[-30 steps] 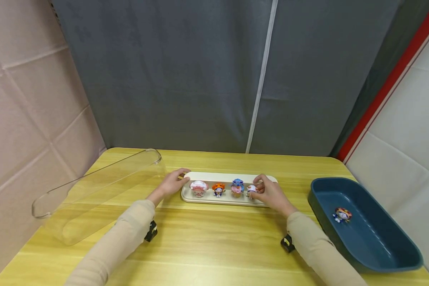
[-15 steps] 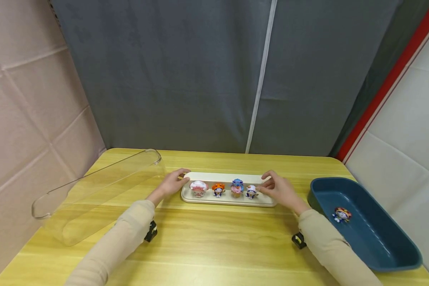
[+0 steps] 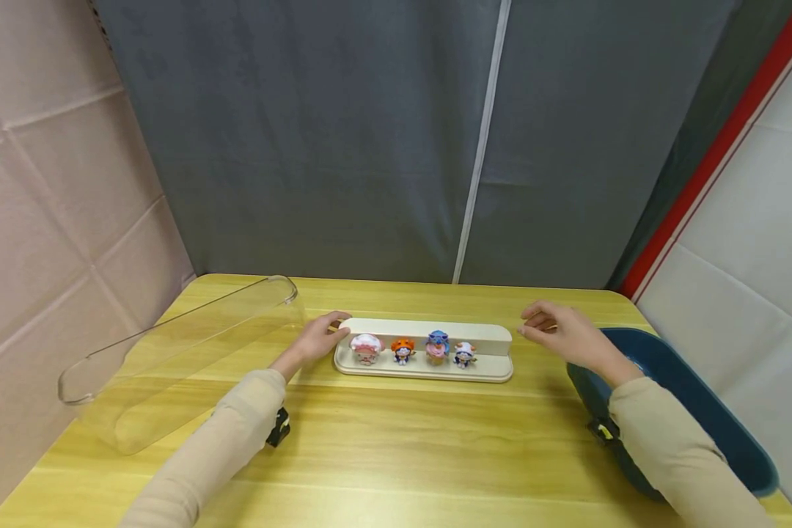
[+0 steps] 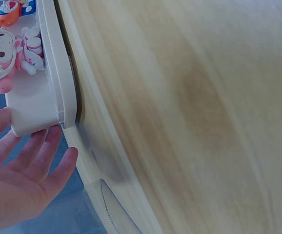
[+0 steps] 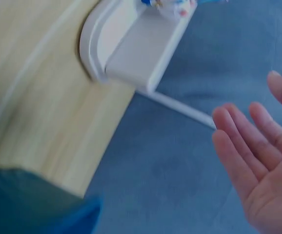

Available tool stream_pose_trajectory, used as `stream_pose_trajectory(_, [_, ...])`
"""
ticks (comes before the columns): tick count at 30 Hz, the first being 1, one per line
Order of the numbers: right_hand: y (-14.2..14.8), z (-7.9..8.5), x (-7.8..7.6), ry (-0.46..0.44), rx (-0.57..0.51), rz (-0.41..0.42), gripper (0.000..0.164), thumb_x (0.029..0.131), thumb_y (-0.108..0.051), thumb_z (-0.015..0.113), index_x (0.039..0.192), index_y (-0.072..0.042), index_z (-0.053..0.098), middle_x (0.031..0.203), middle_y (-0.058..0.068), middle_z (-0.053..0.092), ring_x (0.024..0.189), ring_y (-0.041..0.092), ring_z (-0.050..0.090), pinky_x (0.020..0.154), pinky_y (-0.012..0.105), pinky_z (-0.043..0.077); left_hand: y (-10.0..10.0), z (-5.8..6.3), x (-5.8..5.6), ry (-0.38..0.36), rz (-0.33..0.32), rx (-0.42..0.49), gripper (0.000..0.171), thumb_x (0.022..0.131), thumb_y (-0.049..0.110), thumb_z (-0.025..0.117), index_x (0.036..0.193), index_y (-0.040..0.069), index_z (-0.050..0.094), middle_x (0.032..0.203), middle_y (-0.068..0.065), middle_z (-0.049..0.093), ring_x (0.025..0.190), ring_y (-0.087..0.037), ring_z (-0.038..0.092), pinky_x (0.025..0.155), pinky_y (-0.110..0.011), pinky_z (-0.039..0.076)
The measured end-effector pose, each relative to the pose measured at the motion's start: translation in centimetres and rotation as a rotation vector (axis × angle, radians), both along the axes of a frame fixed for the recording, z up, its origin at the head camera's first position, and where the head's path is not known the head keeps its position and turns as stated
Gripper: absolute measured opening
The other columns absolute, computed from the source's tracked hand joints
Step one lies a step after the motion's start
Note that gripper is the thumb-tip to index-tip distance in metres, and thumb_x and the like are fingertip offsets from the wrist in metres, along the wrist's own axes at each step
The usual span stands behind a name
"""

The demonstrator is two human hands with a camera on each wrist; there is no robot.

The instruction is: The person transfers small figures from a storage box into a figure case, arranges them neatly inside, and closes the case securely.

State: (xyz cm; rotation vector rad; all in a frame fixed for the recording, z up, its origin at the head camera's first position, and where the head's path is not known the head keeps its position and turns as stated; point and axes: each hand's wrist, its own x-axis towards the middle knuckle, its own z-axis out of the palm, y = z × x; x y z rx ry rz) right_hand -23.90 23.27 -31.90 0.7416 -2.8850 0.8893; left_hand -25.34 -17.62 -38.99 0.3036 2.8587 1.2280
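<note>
On the counter [image 3: 396,455] before me, the stand [image 3: 495,363] lies crosswise, with four figurines [image 3: 403,350] in a row along its lower front step — nearer its left end than its right. My left grip [image 3: 317,337] touches the stand's left end, with the cover [image 3: 191,359] farther left; my right grip [image 3: 567,334] hangs between the stand and the bin [image 3: 699,396] on the right — and the curtain [image 3: 343,147] is behind everything.

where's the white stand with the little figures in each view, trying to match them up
Head: the white stand is below the picture's centre, slightly right, its left end at the left hand.
Left wrist: top left corner, partly cut off, just above the left hand.
Right wrist: at the top, left of centre, partly cut off.
Shared landmark: the wooden table.
</note>
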Motion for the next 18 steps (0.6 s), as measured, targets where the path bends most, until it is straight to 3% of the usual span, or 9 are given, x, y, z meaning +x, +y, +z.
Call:
stream_pose_trajectory(8, [4.0,0.8,0.9,-0.01,0.022,0.029,0.034,0.087,-0.03,0.055,0.107,-0.003,0.055,0.097,0.006,0.059,0.087,0.021,0.056,0.077,0.04,0.047,0.0,0.0,0.1,0.009,-0.005,0.01,0.031,0.091,0.013,0.05,0.119,0.0,0.051,0.108,-0.02,0.053,0.094,-0.031,0.054,0.081,-0.039,0.044])
stream_pose_trajectory(13, [6.6,0.2,1.1,-0.017,0.012,0.025,0.032,0.086,-0.026,0.058,0.108,-0.003,0.056,0.098,0.006,0.059,0.086,0.016,0.056,0.073,0.025,0.048,-0.1,-0.1,0.0,0.001,-0.005,0.006,0.032,0.091,0.014,0.05,0.12,0.0,0.05,0.108,-0.02,0.052,0.094,-0.031,0.053,0.081,-0.039,0.044])
stream_pose_trajectory(18, [9.3,-0.8,1.2,-0.055,-0.032,0.012,0.034,0.084,-0.023,0.061,0.11,0.0,0.057,0.1,0.011,0.059,0.084,0.007,0.056,0.069,0.022,0.047,-0.2,-0.3,-0.2,-0.001,-0.008,-0.004,0.032,0.091,0.015,0.049,0.12,0.0,0.05,0.108,-0.02,0.052,0.095,-0.032,0.053,0.081,-0.04,0.044])
